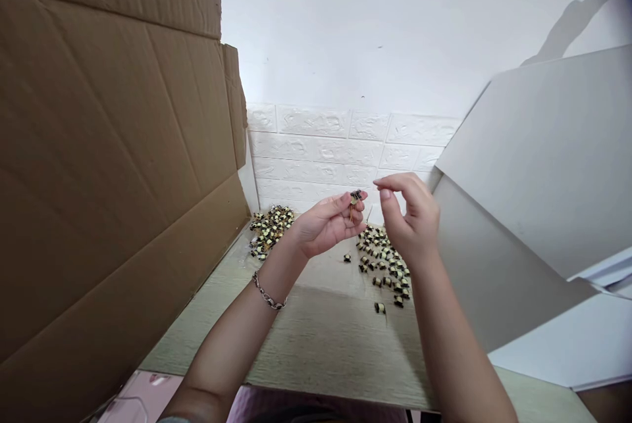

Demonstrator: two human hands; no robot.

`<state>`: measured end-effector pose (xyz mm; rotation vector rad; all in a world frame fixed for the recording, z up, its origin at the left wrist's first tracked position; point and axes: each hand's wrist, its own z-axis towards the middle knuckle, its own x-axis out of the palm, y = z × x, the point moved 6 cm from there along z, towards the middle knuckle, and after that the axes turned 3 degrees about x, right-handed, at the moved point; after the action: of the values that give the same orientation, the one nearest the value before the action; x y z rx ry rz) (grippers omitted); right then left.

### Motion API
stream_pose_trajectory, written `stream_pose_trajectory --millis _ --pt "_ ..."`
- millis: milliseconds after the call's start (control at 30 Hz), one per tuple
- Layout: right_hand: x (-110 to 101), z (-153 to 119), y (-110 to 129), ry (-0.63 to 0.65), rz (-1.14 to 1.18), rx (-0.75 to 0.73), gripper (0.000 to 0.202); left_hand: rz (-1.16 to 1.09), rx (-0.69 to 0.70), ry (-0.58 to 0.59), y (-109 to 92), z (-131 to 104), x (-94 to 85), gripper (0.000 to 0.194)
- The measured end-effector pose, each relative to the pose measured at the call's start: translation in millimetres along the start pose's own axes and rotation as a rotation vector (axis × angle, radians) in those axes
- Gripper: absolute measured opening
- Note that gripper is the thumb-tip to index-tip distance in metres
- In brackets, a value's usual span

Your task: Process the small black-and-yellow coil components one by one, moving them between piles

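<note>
My left hand (330, 224) is raised above the table, palm up, pinching a small black and yellow wound component (355, 198) with thin orange wires hanging from it. To its right, my right hand (411, 212) is held up with thumb and index finger bent close together; whether something thin is between them is too small to tell. Many similar components (385, 255) lie scattered below and between the hands. Another heap of them (270, 229) sits left of my left hand, with orange wires showing.
A tall cardboard sheet (118, 147) walls off the left side. White panels (543, 160) stand on the right. A white brick-patterned wall (316, 147) is behind the pale wooden table (326, 344). One component (380, 308) lies nearer the front edge.
</note>
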<state>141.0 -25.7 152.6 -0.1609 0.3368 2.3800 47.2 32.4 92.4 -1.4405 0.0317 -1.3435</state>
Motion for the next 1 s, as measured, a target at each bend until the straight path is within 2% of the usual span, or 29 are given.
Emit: stream_pose_trajectory --millis 333,733,1000 --pt "3.1 -2.5 9.2 0.001 -0.166 -0.128 0.009 0.158 0.11 -0.013 -5.4 -0.7 5.3 0.015" --pt "3.3 -6.0 12.0 -0.006 -0.241 -0.203 0.014 0.302 0.248 -0.027 -14.4 -1.5 13.2 0.016" --pt "6.0 -8.9 15.9 -0.05 -0.21 -0.249 0.02 0.353 0.324 -0.053 -17.7 -2.2 11.3 0.016"
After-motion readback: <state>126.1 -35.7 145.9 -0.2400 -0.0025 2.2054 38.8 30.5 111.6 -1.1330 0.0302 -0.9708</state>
